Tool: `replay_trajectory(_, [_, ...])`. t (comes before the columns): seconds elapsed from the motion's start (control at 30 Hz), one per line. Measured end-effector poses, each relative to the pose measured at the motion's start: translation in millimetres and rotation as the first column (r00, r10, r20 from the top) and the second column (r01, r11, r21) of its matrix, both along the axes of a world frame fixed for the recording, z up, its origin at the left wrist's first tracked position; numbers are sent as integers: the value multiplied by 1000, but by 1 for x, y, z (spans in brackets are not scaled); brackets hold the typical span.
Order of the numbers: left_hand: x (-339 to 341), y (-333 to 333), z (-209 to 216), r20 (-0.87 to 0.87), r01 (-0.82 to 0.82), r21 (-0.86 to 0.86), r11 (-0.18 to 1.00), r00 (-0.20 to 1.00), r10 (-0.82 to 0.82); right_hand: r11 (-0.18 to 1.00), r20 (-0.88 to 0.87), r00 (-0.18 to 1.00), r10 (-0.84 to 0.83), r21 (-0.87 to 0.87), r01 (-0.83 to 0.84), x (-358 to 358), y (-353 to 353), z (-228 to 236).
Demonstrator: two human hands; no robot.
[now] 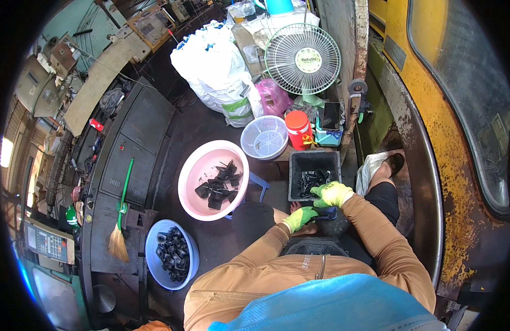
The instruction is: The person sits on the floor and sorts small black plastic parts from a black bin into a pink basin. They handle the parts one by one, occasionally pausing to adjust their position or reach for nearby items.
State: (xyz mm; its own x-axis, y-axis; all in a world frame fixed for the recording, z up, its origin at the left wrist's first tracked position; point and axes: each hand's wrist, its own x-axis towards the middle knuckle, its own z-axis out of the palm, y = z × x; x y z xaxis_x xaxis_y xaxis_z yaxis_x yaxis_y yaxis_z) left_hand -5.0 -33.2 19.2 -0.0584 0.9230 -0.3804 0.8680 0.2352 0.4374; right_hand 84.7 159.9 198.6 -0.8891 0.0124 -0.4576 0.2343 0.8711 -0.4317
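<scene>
Both my hands wear yellow-green gloves and work in front of my lap. My left hand (300, 219) is closed, its fingertips against a dark blue-black piece (325, 212), of a kind I cannot make out. Just above it, my right hand (333, 194) reaches over the near right corner of a black rectangular bin (292, 179). Its fingers are bent together, and whatever they may hold is too small to tell. Thin black strips (313, 181) lie in the bin. To the left, a pink basin (190, 176) holds several black moulded parts (219, 187).
A blue tub (151, 259) full of black parts stands on the floor at left, near a broom (119, 237). Beyond the bin are a white basket (264, 138), a red jug (299, 129) and a fan (303, 58). A yellow machine (459, 110) borders the right side.
</scene>
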Motion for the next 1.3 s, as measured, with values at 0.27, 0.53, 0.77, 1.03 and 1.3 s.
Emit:
replay_trajectory(0.27, [2, 2, 34, 88, 13, 54, 998, 996, -17, 1000, 20, 1000, -3, 10, 3, 0, -1, 4])
replay_trajectory(0.53, [-3, 3, 42, 158, 58, 21, 998, 986, -60, 1000, 15, 1000, -7, 6, 7, 1, -1, 5])
replay_trajectory(0.77, [3, 6, 8, -82, 41, 35, 999, 996, -38, 1000, -12, 1000, 5, 12, -5, 2, -1, 4])
replay_trajectory(1.03, [8, 0, 47, -6, 32, 56, 998, 999, -32, 1000, -22, 1000, 20, 17, -20, 2, -1, 4])
replay_trajectory(1.3, [4, 3, -25, -90, -132, 143, 981, 985, 146, 1000, -14, 999, 30, 4, -29, 1, 1, -2])
